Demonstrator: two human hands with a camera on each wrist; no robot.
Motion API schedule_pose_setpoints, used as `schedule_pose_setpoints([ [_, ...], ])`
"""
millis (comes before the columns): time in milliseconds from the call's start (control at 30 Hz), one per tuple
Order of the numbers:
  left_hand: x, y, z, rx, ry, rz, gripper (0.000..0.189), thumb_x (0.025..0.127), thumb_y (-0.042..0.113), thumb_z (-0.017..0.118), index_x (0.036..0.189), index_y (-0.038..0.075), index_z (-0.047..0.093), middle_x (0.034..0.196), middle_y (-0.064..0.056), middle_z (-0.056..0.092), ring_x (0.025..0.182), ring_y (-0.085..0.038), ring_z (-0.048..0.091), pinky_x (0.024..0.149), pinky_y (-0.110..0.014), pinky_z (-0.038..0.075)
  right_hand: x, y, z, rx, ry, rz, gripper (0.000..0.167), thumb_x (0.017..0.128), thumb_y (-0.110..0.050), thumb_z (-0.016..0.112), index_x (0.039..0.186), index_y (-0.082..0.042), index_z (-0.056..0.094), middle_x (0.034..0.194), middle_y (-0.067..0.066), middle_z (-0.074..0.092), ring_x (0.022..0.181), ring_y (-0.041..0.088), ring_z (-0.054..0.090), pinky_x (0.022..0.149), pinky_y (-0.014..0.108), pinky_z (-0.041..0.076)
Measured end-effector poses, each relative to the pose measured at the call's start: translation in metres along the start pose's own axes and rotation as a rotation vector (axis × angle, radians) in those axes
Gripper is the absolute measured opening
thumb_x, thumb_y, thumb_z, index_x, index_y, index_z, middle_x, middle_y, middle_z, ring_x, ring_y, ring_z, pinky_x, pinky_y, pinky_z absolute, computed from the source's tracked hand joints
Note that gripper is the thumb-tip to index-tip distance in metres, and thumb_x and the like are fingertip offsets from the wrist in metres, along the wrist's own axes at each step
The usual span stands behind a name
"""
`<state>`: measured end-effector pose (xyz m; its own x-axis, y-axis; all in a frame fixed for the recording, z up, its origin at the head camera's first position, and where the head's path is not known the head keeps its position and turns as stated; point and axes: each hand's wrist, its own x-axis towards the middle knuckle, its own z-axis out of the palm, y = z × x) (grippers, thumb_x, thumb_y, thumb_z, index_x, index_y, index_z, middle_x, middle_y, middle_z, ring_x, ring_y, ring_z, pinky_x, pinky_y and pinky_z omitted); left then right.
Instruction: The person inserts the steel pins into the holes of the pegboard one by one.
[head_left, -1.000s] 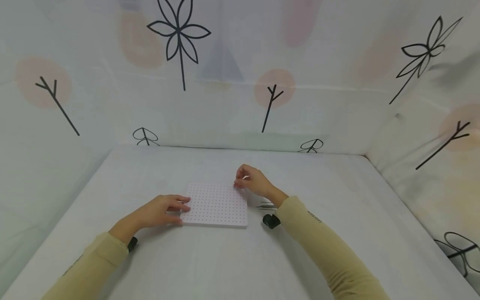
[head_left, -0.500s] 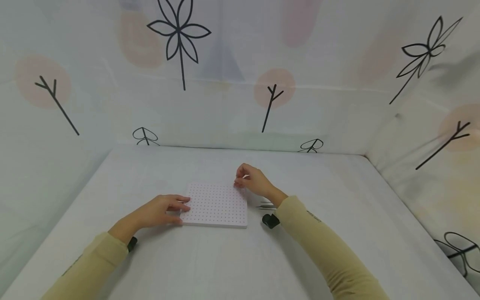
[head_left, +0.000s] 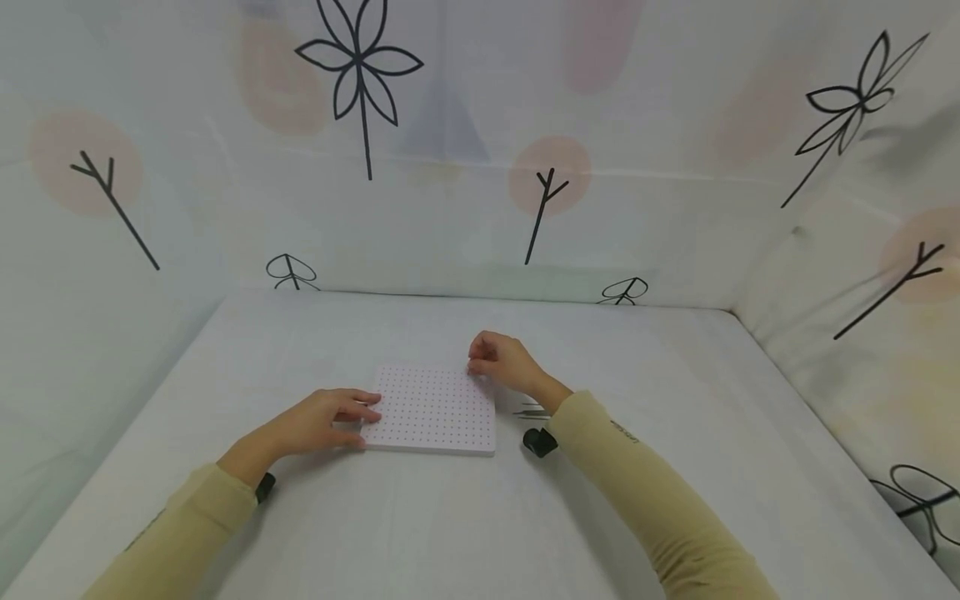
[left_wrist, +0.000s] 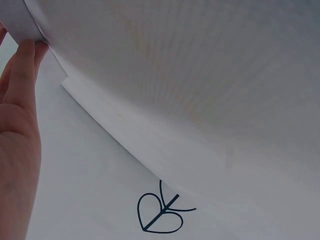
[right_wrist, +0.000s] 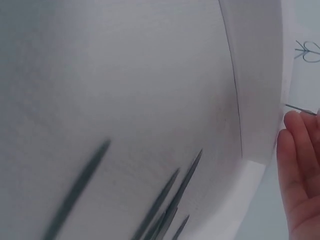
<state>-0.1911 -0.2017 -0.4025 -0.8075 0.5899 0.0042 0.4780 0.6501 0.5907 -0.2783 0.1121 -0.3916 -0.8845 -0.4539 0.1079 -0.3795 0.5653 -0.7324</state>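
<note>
A white square pegboard (head_left: 435, 417) with rows of small holes lies flat on the table. My left hand (head_left: 321, 421) rests on its left side, fingertips over the edge and thumb at the near left corner. At the far right corner is my right hand (head_left: 508, 364), its thumb and fingertips together right over the board. In the right wrist view it pinches a thin dark metal pin (right_wrist: 296, 108), whose tip is at the board's upper edge. The fingers hide the rest of this pin.
Several pointed dark metal pins (right_wrist: 182, 187) lie on the white table (head_left: 360, 525) right of the board, partly under the right wrist. Black wrist cameras (head_left: 540, 442) hang below both wrists. Printed cloth walls (head_left: 450, 225) stand behind and at the sides.
My right hand has dipped slightly at the far right corner, and its fingers have curled in a little more. The left hand and the pegboard have stayed put.
</note>
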Motion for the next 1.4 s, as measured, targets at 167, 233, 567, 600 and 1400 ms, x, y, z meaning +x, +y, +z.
schedule_pose_setpoints([
  [167, 0.0, 0.0, 0.0, -0.015, -0.007, -0.004, 0.041, 0.077, 0.019, 0.077, 0.116, 0.009, 0.067, 0.133, -0.008, 0.052, 0.121, -0.03, 0.047, 0.096, -0.044, 0.043, 0.0, 0.001, 0.002, -0.011, 0.006, 0.019, 0.008, 0.087, -0.006, 0.065, 0.093, -0.007, 0.059, 0.089, 0.003, 0.062, 0.085, 0.016, 0.059, 0.075, 0.027, 0.053],
  [233, 0.001, 0.001, 0.0, -0.015, -0.009, -0.006, 0.041, 0.077, 0.019, 0.077, 0.116, 0.009, 0.067, 0.133, -0.008, 0.051, 0.121, -0.03, 0.047, 0.096, -0.044, 0.043, 0.0, 0.0, 0.002, -0.015, 0.008, 0.026, 0.007, 0.087, -0.005, 0.065, 0.092, -0.006, 0.06, 0.088, 0.003, 0.062, 0.083, 0.016, 0.059, 0.074, 0.026, 0.053],
  [567, 0.0, 0.003, -0.001, -0.012, -0.008, 0.005, 0.041, 0.077, 0.018, 0.077, 0.115, 0.008, 0.067, 0.133, -0.009, 0.051, 0.12, -0.03, 0.048, 0.096, -0.043, 0.044, 0.001, -0.002, 0.001, -0.039, -0.001, 0.064, 0.005, 0.086, -0.007, 0.066, 0.088, -0.006, 0.062, 0.082, 0.002, 0.062, 0.076, 0.014, 0.058, 0.066, 0.024, 0.052],
  [600, -0.001, 0.003, -0.001, -0.012, -0.007, 0.005, 0.041, 0.077, 0.018, 0.077, 0.115, 0.008, 0.067, 0.133, -0.009, 0.051, 0.12, -0.03, 0.048, 0.096, -0.043, 0.044, 0.001, -0.002, 0.001, -0.035, -0.003, 0.069, 0.005, 0.086, -0.007, 0.066, 0.088, -0.006, 0.062, 0.082, 0.002, 0.062, 0.076, 0.014, 0.058, 0.066, 0.023, 0.052],
  [1400, 0.0, 0.001, 0.0, -0.016, -0.009, 0.02, 0.04, 0.078, 0.018, 0.076, 0.115, 0.007, 0.067, 0.133, -0.011, 0.051, 0.119, -0.031, 0.049, 0.095, -0.044, 0.044, -0.004, -0.003, -0.018, -0.053, -0.044, 0.007, 0.019, 0.084, -0.002, 0.068, 0.103, -0.002, 0.066, 0.09, 0.004, 0.067, 0.086, 0.016, 0.062, 0.076, 0.028, 0.053],
])
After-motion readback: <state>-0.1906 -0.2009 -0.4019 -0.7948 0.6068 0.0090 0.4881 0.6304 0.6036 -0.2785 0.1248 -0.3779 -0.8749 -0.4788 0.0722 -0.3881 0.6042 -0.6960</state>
